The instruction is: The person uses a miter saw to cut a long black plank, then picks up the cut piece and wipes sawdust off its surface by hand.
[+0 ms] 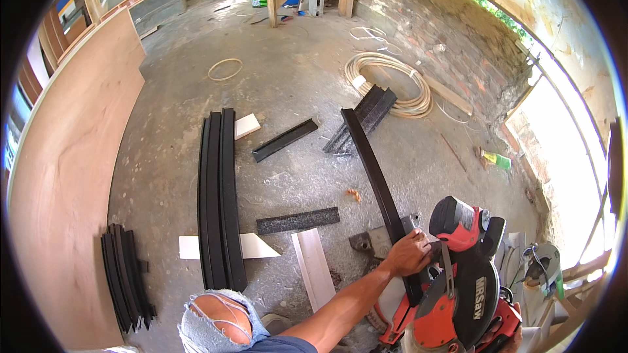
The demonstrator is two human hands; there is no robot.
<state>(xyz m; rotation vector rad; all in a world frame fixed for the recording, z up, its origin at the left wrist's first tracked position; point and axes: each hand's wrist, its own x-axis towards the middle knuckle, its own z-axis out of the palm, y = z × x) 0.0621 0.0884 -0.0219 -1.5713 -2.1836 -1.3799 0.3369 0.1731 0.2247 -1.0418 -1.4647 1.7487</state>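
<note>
A long black channel-shaped bar (pixel 374 173) lies across the base of a red and black miter saw (pixel 461 294). My left hand (pixel 407 255) is closed over the bar close to the saw head and presses it down. At the lower edge, my right hand (pixel 515 340) is wrapped round the saw's red handle (pixel 504 322), mostly hidden behind the saw. The saw head covers the bar's near end, and the blade's contact with it cannot be made out. My bent knee in torn jeans (pixel 219 320) shows at the lower left.
Long black bars (pixel 219 196) rest on white boards at left, with shorter black pieces (pixel 297 220) nearby. A plywood sheet (pixel 72 157) stands at far left. Beyond lie a coiled hose (pixel 418 101) and a green bottle (pixel 498 160). Another power tool (pixel 541 266) sits right of the saw.
</note>
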